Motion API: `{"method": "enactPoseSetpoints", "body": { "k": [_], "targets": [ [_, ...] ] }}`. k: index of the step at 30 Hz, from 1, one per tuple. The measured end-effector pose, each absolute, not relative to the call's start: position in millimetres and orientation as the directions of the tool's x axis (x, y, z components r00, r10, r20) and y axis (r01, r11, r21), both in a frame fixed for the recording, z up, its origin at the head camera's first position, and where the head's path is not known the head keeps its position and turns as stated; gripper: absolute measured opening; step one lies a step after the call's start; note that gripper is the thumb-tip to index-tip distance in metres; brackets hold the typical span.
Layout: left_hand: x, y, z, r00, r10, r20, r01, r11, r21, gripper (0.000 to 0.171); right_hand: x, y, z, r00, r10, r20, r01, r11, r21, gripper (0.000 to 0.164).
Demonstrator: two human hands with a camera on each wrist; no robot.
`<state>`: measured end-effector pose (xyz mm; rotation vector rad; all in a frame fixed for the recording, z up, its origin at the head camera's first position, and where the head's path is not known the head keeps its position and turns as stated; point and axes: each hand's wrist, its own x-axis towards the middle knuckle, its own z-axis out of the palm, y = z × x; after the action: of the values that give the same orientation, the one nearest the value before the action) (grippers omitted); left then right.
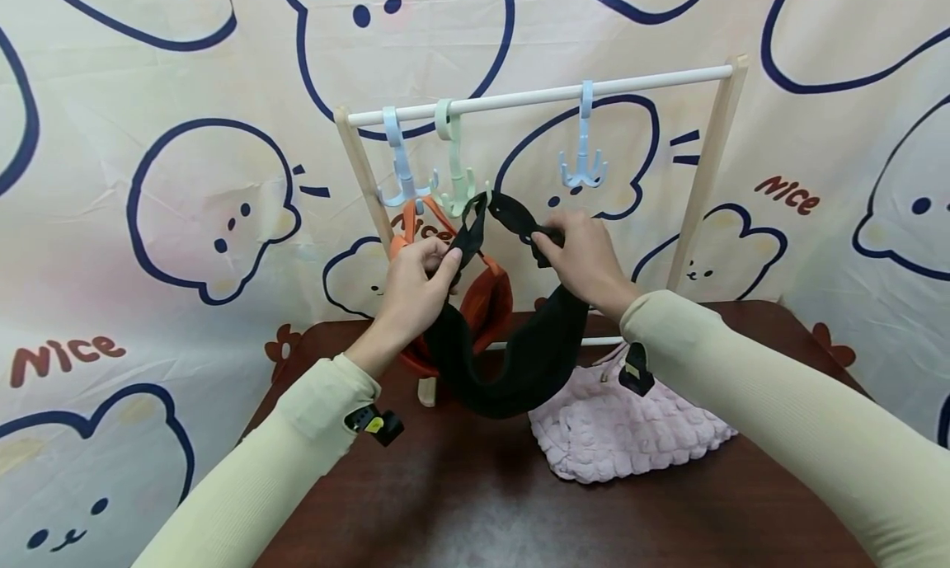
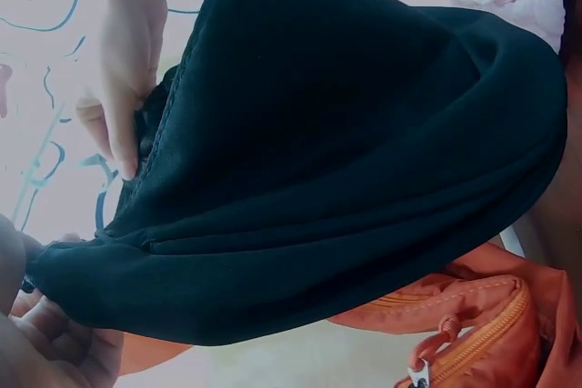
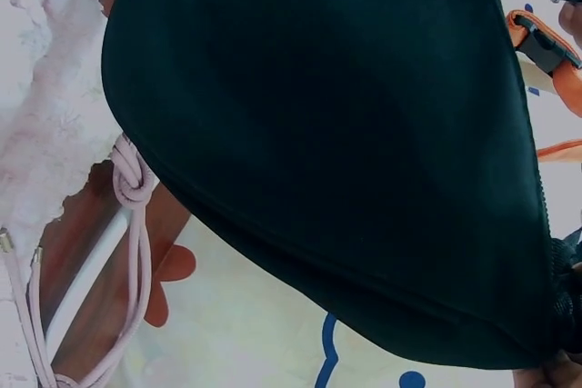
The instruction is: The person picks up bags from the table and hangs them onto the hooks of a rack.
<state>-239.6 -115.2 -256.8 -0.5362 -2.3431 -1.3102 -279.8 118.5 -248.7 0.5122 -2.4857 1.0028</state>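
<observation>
A black sling bag (image 1: 512,382) hangs in a U shape between the two hands, its zip edge showing in the wrist views. My left hand (image 1: 416,288) pinches one end of it, where the strap (image 1: 475,222) begins. The other end is gripped by my right hand (image 1: 586,255), thumb and fingers closed on the bunched webbing. Between the hands the strap rises to a peak right at the right prong of a green hook hanger (image 1: 456,180). Behind the left hand, an orange bag (image 1: 493,304) with a zip hangs by its strap beside a blue hook hanger (image 1: 401,168).
A white rail (image 1: 519,100) on wooden posts carries the hangers, with another blue hook hanger (image 1: 584,152) further right. On the brown table (image 1: 460,502) lies a pink quilted bag (image 1: 631,436) with a knotted cord (image 3: 135,188). A patterned cloth stands behind.
</observation>
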Motion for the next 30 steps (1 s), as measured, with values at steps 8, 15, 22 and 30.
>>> {"method": "enactPoseSetpoints", "body": {
  "k": [8,15,22,30],
  "targets": [
    [-242,-117,-260,-0.845,0.125,0.519,0.508,0.489,0.709,0.025,-278,121,-252,-0.854,-0.188,0.484,-0.473,0.666,-0.576,0.027],
    [-242,-122,-261,-0.851,0.112,0.513,0.493,0.505,0.709,0.025,-277,122,-256,-0.853,-0.195,0.484,-0.479,0.659,-0.58,0.027],
    [-245,-126,-262,-0.845,0.109,0.523,0.495,0.53,0.689,0.026,-272,122,-256,-0.857,-0.204,0.474,-0.481,0.648,-0.591,0.028],
    [-247,-128,-265,-0.836,0.111,0.537,0.504,0.542,0.673,0.028,-267,122,-261,-0.857,-0.225,0.464,-0.489,0.64,-0.592,0.027]
  ]
}}
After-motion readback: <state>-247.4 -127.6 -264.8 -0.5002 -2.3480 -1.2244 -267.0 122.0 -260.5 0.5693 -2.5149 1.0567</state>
